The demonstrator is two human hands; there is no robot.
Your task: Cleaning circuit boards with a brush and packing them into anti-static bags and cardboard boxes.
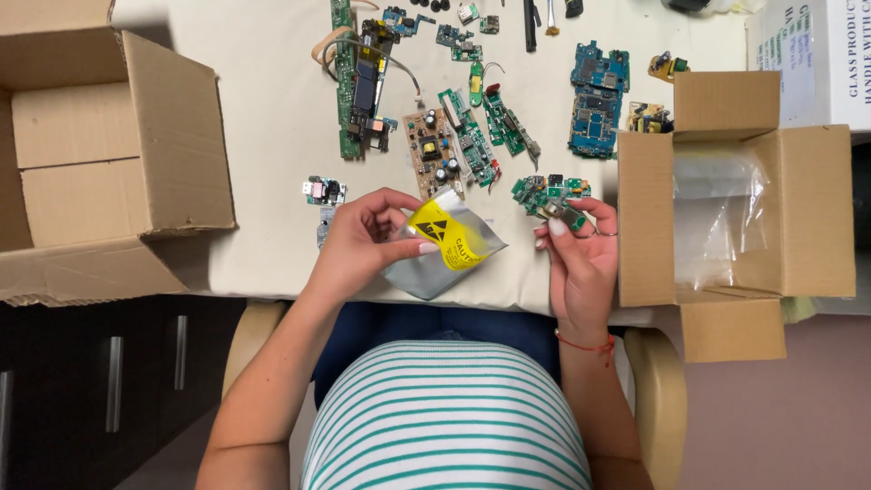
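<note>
I am holding a silver anti-static bag with a yellow warning label (pixel 442 247) in my left hand (pixel 367 240), thumb on its front and fingers curled behind its upper edge. The bag's long axis is running from lower left to upper right, its mouth end pointing toward my right hand (pixel 578 254). That grip is pinching a small green circuit board with a metal connector (pixel 561 214) at the fingertips, palm turned toward me, just right of the bag and not touching it. Both are hovering over the near edge of the cream-covered surface (pixel 272 136), close to my striped shirt. An open cardboard box with clear plastic bags inside (pixel 726 218) is crowding the right side, and a larger open cardboard box (pixel 100 154) the left. More green and blue circuit boards (pixel 463 136) are lying spread beyond my hands, leaving a bare strip between.
</note>
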